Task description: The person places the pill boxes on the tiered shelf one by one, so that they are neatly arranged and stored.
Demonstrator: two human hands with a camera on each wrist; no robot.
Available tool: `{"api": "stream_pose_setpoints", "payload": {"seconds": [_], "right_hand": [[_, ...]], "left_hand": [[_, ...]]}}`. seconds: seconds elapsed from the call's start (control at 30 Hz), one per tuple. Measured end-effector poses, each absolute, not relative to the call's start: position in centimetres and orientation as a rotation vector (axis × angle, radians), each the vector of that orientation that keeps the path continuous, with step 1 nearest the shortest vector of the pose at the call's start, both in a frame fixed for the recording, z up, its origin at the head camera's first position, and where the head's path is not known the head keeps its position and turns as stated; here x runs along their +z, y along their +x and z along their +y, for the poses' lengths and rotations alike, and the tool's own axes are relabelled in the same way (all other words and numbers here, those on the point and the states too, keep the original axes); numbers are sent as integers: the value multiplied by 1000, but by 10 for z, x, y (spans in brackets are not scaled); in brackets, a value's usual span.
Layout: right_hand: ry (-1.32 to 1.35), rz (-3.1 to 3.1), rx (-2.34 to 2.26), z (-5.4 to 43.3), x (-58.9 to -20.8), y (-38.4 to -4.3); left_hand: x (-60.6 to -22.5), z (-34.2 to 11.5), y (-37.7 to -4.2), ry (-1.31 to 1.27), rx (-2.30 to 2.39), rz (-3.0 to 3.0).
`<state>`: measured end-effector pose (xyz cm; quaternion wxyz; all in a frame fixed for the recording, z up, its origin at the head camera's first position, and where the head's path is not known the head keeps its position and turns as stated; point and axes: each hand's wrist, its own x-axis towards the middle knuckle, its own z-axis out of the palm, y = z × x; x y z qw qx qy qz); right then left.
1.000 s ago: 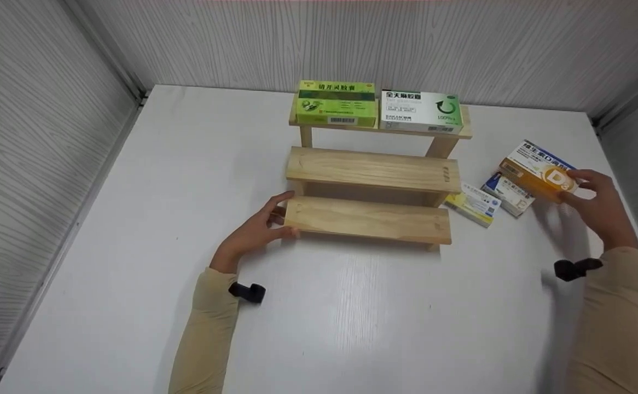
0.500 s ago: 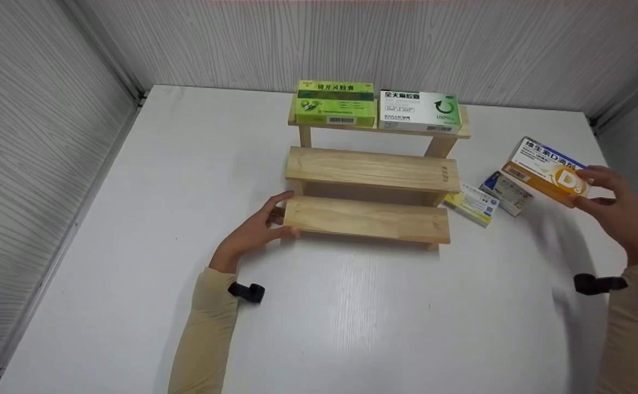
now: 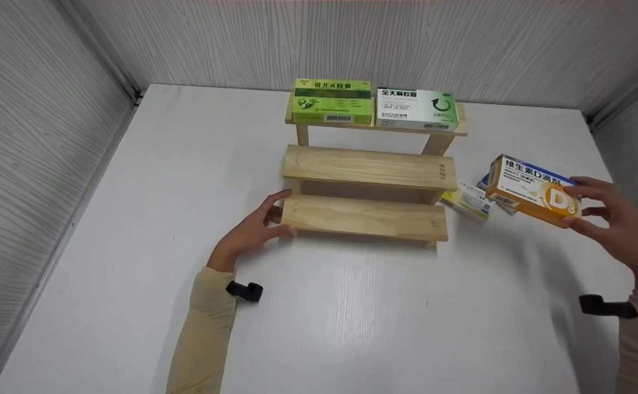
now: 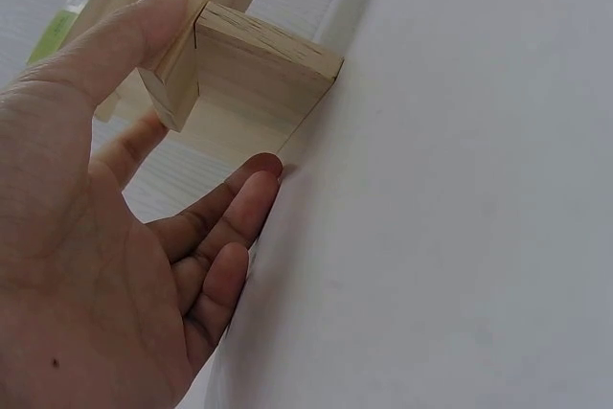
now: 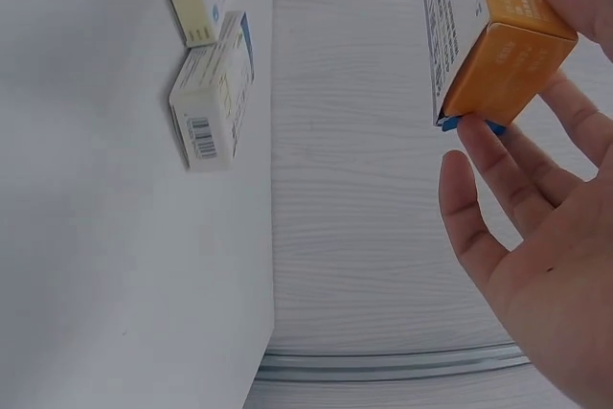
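My right hand [image 3: 612,219] holds an orange-and-white medicine box [image 3: 535,189] marked D3 by its right end, raised above the table. In the right wrist view the thumb and fingers clasp the same medicine box [image 5: 512,40], and the little finger stands off it. At the left end of a three-tier wooden display rack [image 3: 365,219], my left hand [image 3: 250,232] grips the lowest board. The left wrist view has the thumb on the board's front edge, with the index finger behind it. A green medicine box [image 3: 332,103] and a white-and-green one [image 3: 417,109] lie on the top tier.
Right of the rack, a yellow-and-white box [image 3: 469,200] lies on the white table [image 3: 352,328]. Beside it is a white-and-blue box [image 5: 215,93], mostly hidden under the raised box in the head view. Grey wood-grain panels [image 3: 352,44] enclose the back and sides.
The medicine box in my right hand first shifted right, then came back left and nearer, now covering more of the white-and-blue box. My left hand keeps its place on the rack.
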<state>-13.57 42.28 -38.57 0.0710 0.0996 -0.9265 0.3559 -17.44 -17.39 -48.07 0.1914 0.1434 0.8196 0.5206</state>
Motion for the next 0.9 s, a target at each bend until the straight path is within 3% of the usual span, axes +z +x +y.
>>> {"api": "stream_pose_setpoints", "payload": {"seconds": [0.6, 0.9], "right_hand": [[861, -2790, 1168, 319, -373, -136], [948, -2835, 1256, 266, -385, -146]], "left_hand": [[-480, -173, -175, 366, 1465, 2278], [-480, -174, -175, 377, 1459, 2292]]}}
